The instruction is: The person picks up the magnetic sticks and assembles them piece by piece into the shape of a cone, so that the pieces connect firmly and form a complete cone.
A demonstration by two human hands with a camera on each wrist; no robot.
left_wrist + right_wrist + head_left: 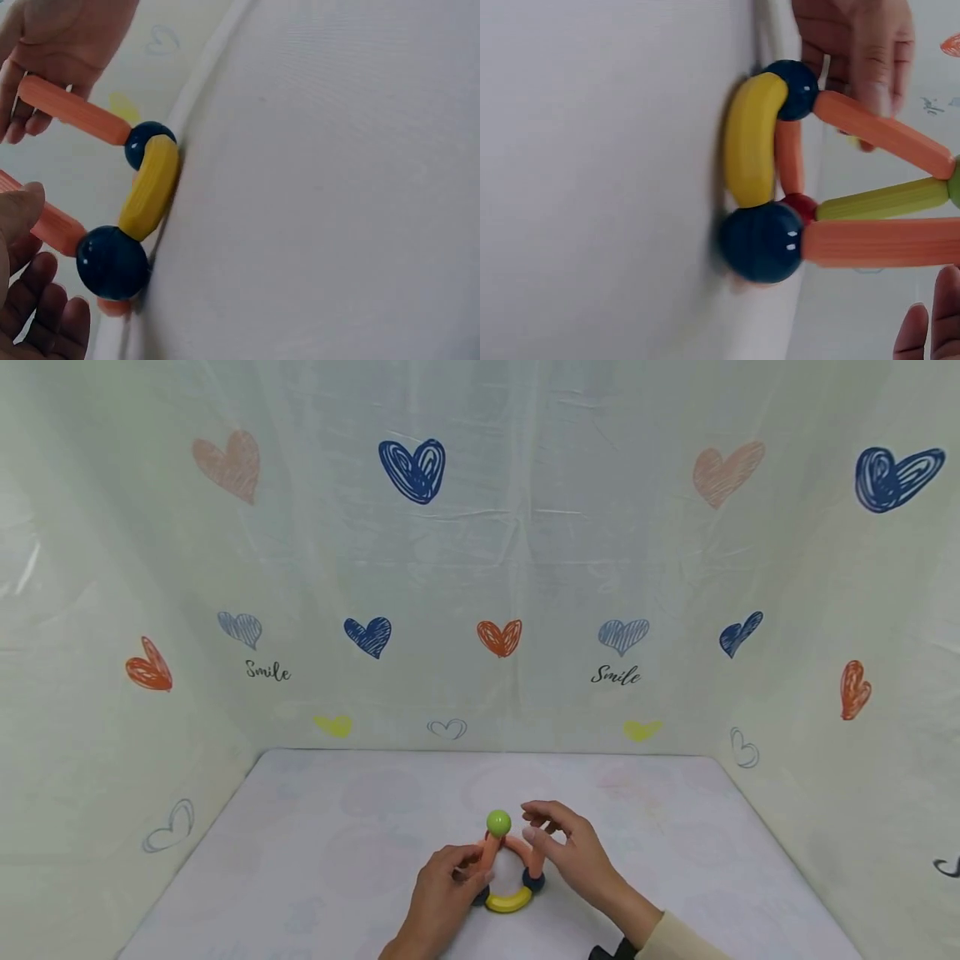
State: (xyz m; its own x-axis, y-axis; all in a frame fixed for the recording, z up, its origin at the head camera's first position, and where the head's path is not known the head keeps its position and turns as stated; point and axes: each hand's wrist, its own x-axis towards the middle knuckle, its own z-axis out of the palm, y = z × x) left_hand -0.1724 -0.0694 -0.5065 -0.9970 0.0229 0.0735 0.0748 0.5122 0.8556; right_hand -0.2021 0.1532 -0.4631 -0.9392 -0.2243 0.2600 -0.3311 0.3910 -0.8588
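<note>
A small toy frame of rods and balls stands on the table. Its ring has a curved yellow rod (508, 902) between two dark blue balls (762, 244), plus curved orange pieces and a red ball (801, 208). A straight orange rod (885, 133) and a green rod (881, 201) rise to a light green ball (498, 822). My left hand (442, 893) pinches that orange rod, thumb laid along it. Another straight orange rod (73, 109) stands on the right blue ball. My right hand (573, 856) is beside its upper end, fingers loosely bent; contact is unclear.
The pale table (300, 843) is surrounded by a whitish curtain (465, 560) printed with hearts and words. A black object (615, 952) shows by the right sleeve (678, 939).
</note>
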